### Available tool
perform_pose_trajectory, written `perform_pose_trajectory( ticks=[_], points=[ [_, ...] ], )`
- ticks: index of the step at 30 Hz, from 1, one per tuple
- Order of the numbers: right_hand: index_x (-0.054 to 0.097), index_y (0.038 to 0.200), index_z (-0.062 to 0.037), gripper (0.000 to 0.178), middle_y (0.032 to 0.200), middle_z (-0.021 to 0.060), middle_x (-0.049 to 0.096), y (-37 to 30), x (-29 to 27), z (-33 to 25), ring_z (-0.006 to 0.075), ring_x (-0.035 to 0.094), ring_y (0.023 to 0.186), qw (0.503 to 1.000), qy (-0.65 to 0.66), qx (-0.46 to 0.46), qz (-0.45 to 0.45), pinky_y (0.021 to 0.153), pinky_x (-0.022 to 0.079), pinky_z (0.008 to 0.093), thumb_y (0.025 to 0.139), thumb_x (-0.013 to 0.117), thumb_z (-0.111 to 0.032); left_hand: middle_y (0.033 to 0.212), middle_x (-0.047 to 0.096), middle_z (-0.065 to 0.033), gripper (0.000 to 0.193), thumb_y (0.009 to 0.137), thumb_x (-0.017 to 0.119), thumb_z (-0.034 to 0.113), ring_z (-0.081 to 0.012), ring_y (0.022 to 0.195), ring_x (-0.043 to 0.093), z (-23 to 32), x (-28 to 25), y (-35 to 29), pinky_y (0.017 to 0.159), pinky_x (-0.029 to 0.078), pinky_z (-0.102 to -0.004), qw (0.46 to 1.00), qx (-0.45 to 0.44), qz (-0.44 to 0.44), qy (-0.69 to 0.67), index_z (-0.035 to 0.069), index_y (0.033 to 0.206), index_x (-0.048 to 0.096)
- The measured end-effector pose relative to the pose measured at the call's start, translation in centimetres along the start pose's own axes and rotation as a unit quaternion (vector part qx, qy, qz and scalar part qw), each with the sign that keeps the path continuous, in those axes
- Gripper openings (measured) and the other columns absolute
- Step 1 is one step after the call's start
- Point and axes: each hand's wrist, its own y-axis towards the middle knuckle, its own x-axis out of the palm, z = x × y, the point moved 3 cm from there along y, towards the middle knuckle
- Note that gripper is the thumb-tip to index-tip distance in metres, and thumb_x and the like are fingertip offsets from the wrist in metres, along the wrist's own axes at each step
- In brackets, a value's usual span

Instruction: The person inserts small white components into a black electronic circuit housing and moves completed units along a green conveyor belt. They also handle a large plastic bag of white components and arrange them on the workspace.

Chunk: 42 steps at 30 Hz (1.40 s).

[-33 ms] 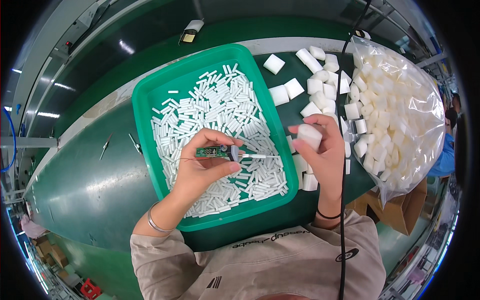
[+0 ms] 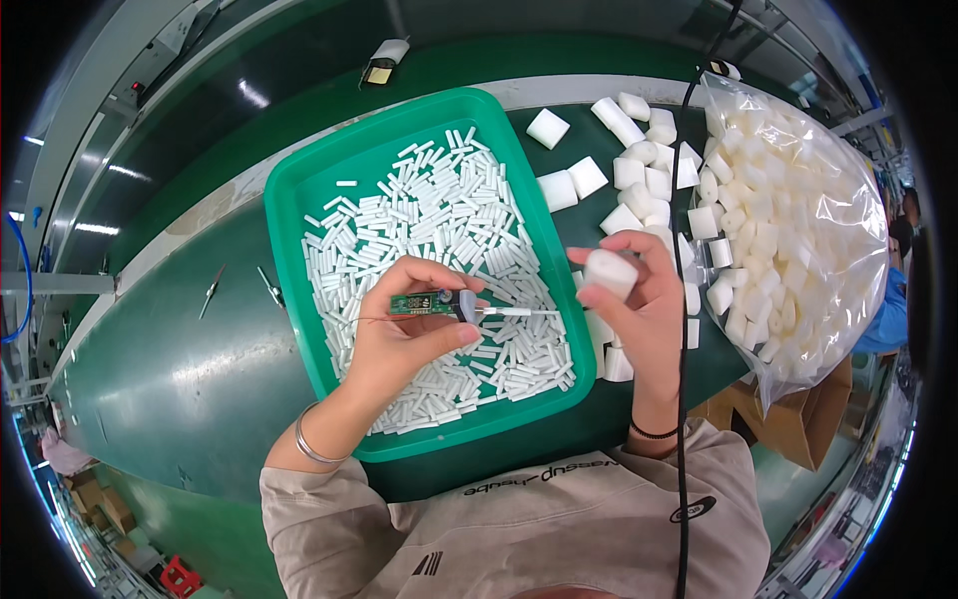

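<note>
Over the green tray, my left hand [image 2: 411, 324] is closed on a small green circuit board [image 2: 423, 302]. A grey end piece, thin wires and a slim white tube [image 2: 514, 311] on a thin pin extend from the board; the tube points right. My right hand [image 2: 644, 299] pinches a thick white foam plug [image 2: 610, 274] between thumb and fingers, just past the tray's right side. The plug and the pin's tip are apart. Beneath my left hand, many short white tubes [image 2: 439, 205] fill the tray [image 2: 454, 436].
Loose foam plugs [image 2: 629, 173] lie right of the tray, beside a clear plastic bag [image 2: 798, 230] full of more. A black cable [image 2: 683, 479] hangs across the view near my right hand. A cardboard box [image 2: 823, 424] stands below the bag. Two thin tools [image 2: 212, 293] lie left.
My right hand has shifted slightly left with the foam plug, nearer the pin. The left hand and the circuit board hold nearly still.
</note>
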Motion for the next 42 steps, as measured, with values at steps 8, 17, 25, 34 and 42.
perform_pose_trajectory(
  ticks=[8, 17, 25, 34, 42],
  points=[
    [0.057, 0.091, -0.0023, 0.027, 0.086, 0.0065, 0.061, -1.6, 3.4, 0.0, 0.0116, 0.057, 0.072, 0.993, 0.048, -0.028, -0.104, 0.06, 0.045, 0.0235, 0.068, 0.071, -0.005, 0.091, 0.052, -0.0133, 0.039, 0.063, 0.066, -0.007, -0.026, 0.088, 0.059, 0.3, -0.1, -0.3, 0.068, 0.055, -0.0331, 0.997, 0.062, 0.04, -0.024, 0.004, 0.093, 0.044],
    [0.062, 0.082, -0.0057, 0.024, 0.072, 0.0058, 0.056, -2.0, 4.1, -0.9, 0.0197, 0.052, 0.058, 0.96, -0.14, -0.226, -0.084, 0.049, 0.041, 0.0273, 0.061, 0.072, -0.008, 0.095, 0.058, -0.0124, 0.039, 0.06, 0.073, -0.008, -0.0205, 0.089, 0.059, -0.1, -0.2, -0.3, 0.077, 0.048, -0.0295, 0.989, 0.124, -0.066, 0.04, 0.002, 0.091, 0.052],
    [0.063, 0.09, -0.0041, 0.035, 0.073, 0.0079, 0.057, -2.2, 3.9, -1.2, 0.0195, 0.051, 0.054, 0.952, -0.154, -0.247, -0.09, 0.048, 0.041, 0.0277, 0.056, 0.064, 0.004, 0.088, 0.063, -0.0129, 0.031, 0.057, 0.075, -0.005, -0.0195, 0.083, 0.062, 0.7, 0.6, -0.3, 0.074, 0.049, -0.0278, 0.967, 0.151, -0.088, 0.184, 0.0, 0.084, 0.061],
    [0.054, 0.097, -0.001, 0.034, 0.089, 0.0138, 0.06, -3.3, 3.8, 1.2, 0.0257, 0.062, 0.075, 0.979, -0.009, -0.168, -0.113, 0.065, 0.05, 0.0303, 0.066, 0.069, -0.003, 0.089, 0.063, -0.013, 0.036, 0.057, 0.076, -0.004, -0.0206, 0.087, 0.061, 0.3, 0.8, -0.4, 0.075, 0.048, -0.0285, 0.97, 0.088, -0.084, 0.21, 0.001, 0.086, 0.056],
    [0.059, 0.098, -0.0013, 0.036, 0.087, 0.0119, 0.064, -2.4, 4.1, -0.6, 0.0219, 0.062, 0.071, 0.971, 0.018, -0.172, -0.162, 0.063, 0.048, 0.0271, 0.065, 0.071, -0.006, 0.087, 0.065, -0.0097, 0.028, 0.06, 0.073, -0.002, -0.0164, 0.079, 0.064, 0.3, 0.9, -0.4, 0.07, 0.05, -0.0248, 0.971, 0.113, -0.036, 0.209, 0.001, 0.085, 0.062]
  ],
)
